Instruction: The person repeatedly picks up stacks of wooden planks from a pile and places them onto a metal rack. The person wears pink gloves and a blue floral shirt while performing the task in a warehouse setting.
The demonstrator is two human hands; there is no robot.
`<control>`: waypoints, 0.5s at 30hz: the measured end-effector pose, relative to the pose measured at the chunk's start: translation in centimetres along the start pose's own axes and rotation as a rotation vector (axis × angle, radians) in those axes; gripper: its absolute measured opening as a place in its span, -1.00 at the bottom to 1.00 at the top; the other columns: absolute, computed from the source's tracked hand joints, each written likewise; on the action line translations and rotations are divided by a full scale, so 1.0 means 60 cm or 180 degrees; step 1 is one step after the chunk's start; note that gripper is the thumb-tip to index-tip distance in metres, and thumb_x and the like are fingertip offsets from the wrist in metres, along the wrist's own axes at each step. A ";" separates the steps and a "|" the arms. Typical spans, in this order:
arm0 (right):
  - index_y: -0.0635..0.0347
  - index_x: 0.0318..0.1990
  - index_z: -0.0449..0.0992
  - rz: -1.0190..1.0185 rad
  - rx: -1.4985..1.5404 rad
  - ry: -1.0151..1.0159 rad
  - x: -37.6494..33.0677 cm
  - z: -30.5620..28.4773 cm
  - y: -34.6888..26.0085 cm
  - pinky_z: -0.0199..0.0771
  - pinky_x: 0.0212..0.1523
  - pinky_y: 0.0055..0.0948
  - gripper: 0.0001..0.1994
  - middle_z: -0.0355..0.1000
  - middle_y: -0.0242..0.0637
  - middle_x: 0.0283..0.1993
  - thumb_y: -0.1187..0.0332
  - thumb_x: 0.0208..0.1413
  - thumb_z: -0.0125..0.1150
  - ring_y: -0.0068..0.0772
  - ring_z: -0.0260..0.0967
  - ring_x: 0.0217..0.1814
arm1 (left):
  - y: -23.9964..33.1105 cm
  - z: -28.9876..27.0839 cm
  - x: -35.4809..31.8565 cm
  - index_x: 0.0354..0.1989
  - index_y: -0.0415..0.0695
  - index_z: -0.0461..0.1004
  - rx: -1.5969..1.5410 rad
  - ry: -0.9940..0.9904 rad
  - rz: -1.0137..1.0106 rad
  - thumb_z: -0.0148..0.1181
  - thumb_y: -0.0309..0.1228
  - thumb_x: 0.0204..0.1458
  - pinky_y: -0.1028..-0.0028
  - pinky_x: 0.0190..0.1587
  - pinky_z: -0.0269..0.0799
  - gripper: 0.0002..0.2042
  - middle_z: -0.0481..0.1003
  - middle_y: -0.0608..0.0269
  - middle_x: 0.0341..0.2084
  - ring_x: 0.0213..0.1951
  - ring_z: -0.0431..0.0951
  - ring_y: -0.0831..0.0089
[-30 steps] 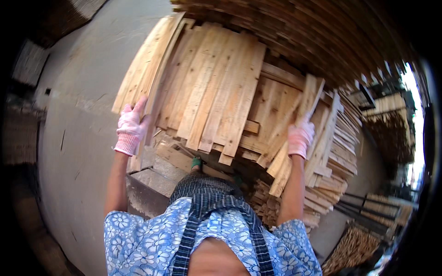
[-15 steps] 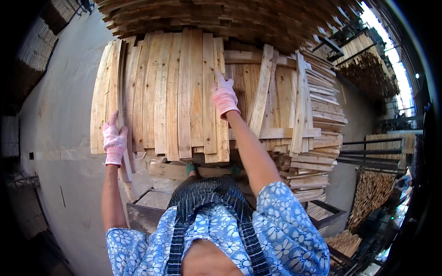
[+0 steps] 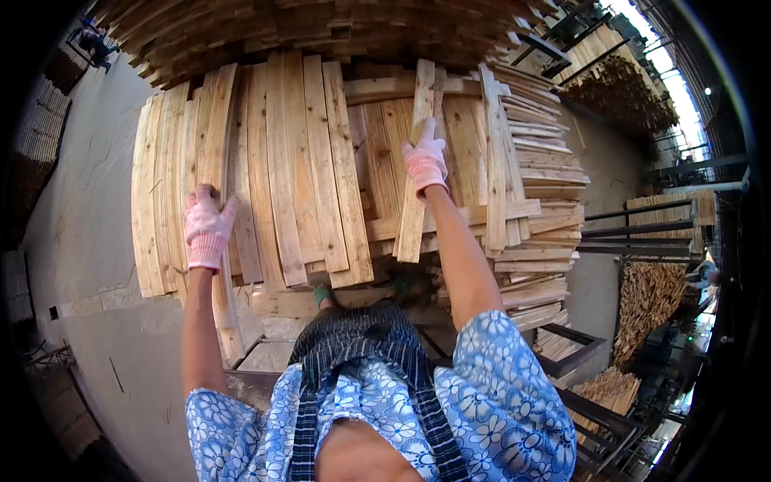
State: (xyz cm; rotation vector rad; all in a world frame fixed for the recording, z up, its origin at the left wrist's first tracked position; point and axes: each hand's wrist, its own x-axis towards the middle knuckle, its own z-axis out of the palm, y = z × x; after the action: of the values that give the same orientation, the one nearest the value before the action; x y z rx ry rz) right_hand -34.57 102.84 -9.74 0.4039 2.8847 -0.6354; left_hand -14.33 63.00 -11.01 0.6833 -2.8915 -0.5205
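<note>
- Pink knitted gloves cover both hands; the right hand's fingers (image 3: 428,138) lie nearly flat and stretched out on one pale loose slat (image 3: 418,173), pressing it from above rather than wrapping it, so the slat can be steadied where it lies.
- That loose slat runs lengthwise away from the person and sits tilted across the lower boards, just right of the flat row of planks (image 3: 273,173); its near end overhangs a crosswise board (image 3: 482,215), which is likely why a palm rests on it.
- Left hand (image 3: 207,225): its fingers curl over the near end of a plank at the left part of the flat row, thumb spread to the side; whether they close fully around the edge I cannot tell, since the glove hides the underside.
- Planks in the flat row lie side by side, edges touching, near ends roughly level, which keeps the layer even.
- Right of the flat row, a stepped stack of boards (image 3: 534,169) lies with ends jutting outward.
- Beyond the flat row's far end, a large heap of darker timber (image 3: 321,32) rises.
- Left of the flat row is bare concrete floor (image 3: 88,265); far right of it, bundled sticks (image 3: 646,301) stand in metal racks.
- Nearest the camera, below the flat row, show a blue flowered shirt (image 3: 498,394) and a dark striped apron (image 3: 361,345).
</note>
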 end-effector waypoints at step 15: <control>0.12 0.52 0.02 -0.2341 0.1105 -0.0287 0.002 0.126 -0.042 0.08 0.48 -0.17 -0.36 0.04 0.11 0.53 0.16 0.37 -0.01 0.15 0.00 0.54 | 0.009 -0.119 0.001 0.43 0.24 0.22 -0.1355 -0.0059 -0.0118 0.24 -0.32 0.12 0.10 0.25 0.41 -0.35 0.39 -0.11 0.12 0.18 0.42 -0.04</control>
State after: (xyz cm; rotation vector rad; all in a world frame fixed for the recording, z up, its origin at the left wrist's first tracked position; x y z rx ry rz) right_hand -34.68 97.38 -15.58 -0.6737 2.7779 -1.2188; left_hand -13.20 61.25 -4.19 0.6627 -2.6501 -1.1065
